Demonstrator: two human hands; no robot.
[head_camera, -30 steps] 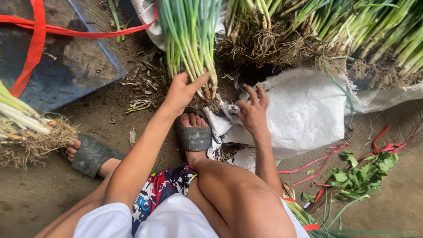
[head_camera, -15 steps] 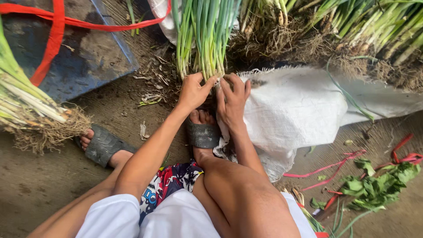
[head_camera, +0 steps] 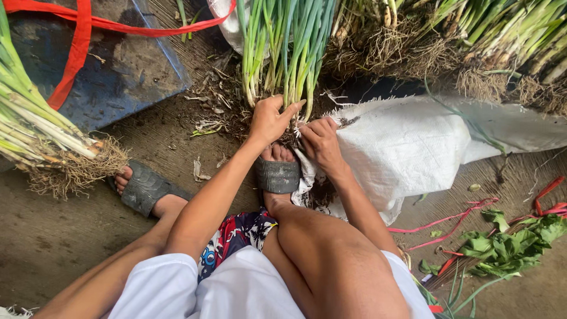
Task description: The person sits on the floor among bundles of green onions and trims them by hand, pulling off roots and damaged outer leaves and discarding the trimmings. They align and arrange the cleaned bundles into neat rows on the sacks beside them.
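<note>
Bare brown dirt floor (head_camera: 53, 242), damp, littered with dry husk scraps (head_camera: 204, 127). Flat blue board (head_camera: 118, 71) at upper left, red plastic strap (head_camera: 80, 41) across it. Rooted green-onion bundle (head_camera: 41, 136) at left edge. Upright green-onion bunch (head_camera: 283, 53) at top centre; more rooted bundles (head_camera: 472, 41) along top right. White woven plastic sack (head_camera: 413, 153) spread right of centre. Pink-red plastic strings (head_camera: 449, 227) and leafy green trimmings (head_camera: 508, 248) at lower right. Two grey rubber sandals (head_camera: 144, 189) flat on floor.
</note>
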